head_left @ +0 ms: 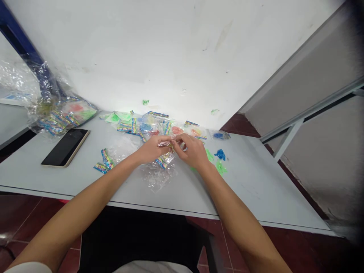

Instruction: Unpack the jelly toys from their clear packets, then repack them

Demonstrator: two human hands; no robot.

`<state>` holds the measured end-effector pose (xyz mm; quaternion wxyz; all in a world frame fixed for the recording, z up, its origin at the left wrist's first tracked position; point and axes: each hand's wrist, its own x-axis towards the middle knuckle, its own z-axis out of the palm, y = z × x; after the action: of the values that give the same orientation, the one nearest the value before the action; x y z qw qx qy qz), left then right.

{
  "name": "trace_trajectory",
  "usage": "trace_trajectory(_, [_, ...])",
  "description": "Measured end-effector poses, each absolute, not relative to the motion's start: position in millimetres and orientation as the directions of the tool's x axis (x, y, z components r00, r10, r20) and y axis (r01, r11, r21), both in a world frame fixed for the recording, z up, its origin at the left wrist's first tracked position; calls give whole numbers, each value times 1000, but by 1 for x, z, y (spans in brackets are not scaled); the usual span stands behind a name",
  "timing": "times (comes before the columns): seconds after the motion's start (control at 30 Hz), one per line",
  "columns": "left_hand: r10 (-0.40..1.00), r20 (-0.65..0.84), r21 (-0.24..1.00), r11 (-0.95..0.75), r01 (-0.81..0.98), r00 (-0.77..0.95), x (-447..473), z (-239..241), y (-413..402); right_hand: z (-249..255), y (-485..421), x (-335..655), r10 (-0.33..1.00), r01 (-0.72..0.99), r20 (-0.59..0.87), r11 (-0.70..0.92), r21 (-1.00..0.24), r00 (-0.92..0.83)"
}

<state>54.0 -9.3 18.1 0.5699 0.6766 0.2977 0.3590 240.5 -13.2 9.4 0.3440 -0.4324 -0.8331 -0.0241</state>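
Observation:
Over the middle of the table, my left hand (153, 148) and my right hand (191, 150) meet, both with fingers pinched on a small clear plastic packet (164, 143). A colourful printed label (162, 163) hangs just below the fingers. What is inside the packet is mostly hidden. Behind my hands lie several clear packets holding red, yellow and blue soft pieces, such as a red one (177, 130). Beside my right wrist rest a loose blue piece (220, 154) and a loose green piece (221, 167). Crumpled empty clear wrappers (156, 178) lie under my left forearm and hands.
A smartphone (66, 148) lies at the left, dark screen up. Behind it stands a large clear bag (65, 113) of similar packets. Torn printed labels (104, 161) are near my left forearm. A white wall (170, 57) with green bits stuck on it borders the grey table (256, 182).

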Motion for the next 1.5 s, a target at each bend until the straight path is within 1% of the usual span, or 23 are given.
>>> trace_trajectory(0.13, [852, 104, 994, -108, -23, 513, 54, 19, -8, 6, -9, 244, 666, 753, 658, 619, -225, -351])
trace_trajectory(0.23, [888, 90, 991, -124, 46, 452, 52, 20, -7, 4, -6, 245, 646, 761, 694, 610, -221, -317])
trace_trajectory(0.33, [921, 95, 983, -147, 110, 379, 51, 21, -7, 4, -6, 243, 637, 721, 696, 647, -247, -333])
trace_trajectory(0.47, [951, 80, 986, -119, 115, 300, 51, 23, -8, 2, -8, 239, 599, 679, 719, 692, -244, -353])
trace_trajectory(0.67, [915, 103, 988, -139, 67, 390, 52, 24, -9, -1, -5, 239, 602, 708, 723, 670, -225, -339])
trace_trajectory(0.87, [910, 54, 994, -89, 66, 411, 53, 17, -7, 0, -7, 237, 575, 754, 757, 634, -174, -309])
trace_trajectory(1.03, [893, 136, 981, -182, 68, 429, 54, 19, -7, 0, -6, 237, 587, 756, 752, 627, -188, -300])
trace_trajectory(1.17, [897, 138, 978, -191, 87, 419, 56, 18, -8, 0, -5, 238, 566, 736, 771, 648, -198, -291])
trace_trajectory(1.37, [902, 136, 959, -223, 173, 410, 58, 14, -9, -1, -5, 237, 563, 720, 739, 676, -155, -369])
trace_trajectory(1.5, [891, 150, 955, -243, 171, 428, 60, 15, -11, -2, -4, 239, 549, 715, 742, 686, -137, -384])
